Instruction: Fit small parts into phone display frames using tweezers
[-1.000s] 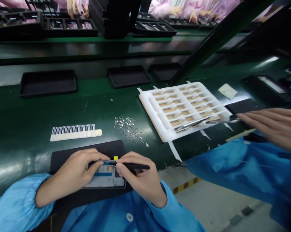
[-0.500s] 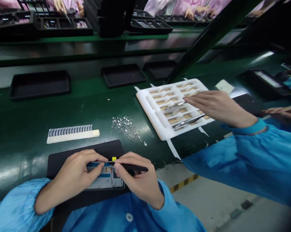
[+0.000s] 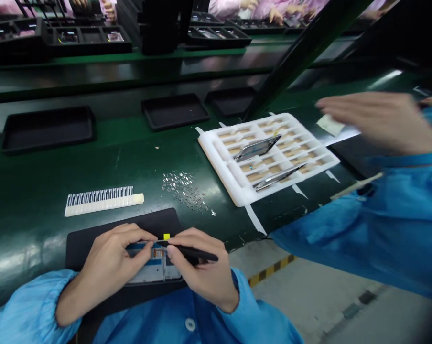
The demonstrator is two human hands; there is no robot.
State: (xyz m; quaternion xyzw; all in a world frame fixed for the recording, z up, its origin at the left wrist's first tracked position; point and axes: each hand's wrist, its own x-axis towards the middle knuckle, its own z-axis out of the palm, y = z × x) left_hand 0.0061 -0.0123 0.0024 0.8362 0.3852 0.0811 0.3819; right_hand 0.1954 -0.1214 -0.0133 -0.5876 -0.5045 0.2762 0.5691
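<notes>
A phone frame (image 3: 155,267) lies on a black mat (image 3: 94,239) at the near edge of the green bench. My left hand (image 3: 112,260) is curled on the frame's left side, thumb and forefinger pinching at its top edge. Held like a pen in my closed right hand (image 3: 201,272) is a black tweezer tool (image 3: 190,251). Its tip sits at the frame's top, beside a small yellow tab (image 3: 166,236). Both sleeves are blue.
A white strip of small labels (image 3: 103,199) and a scatter of tiny shiny parts (image 3: 183,188) lie beyond the mat. A white parts tray (image 3: 266,155) holds tweezers and a phone piece. A co-worker's hand (image 3: 377,119) hovers at right. Black trays (image 3: 47,128) sit further back.
The co-worker's hand has lifted off the white tray and drawn back to the right, leaving a phone piece on it. My own hands have stayed on the frame.
</notes>
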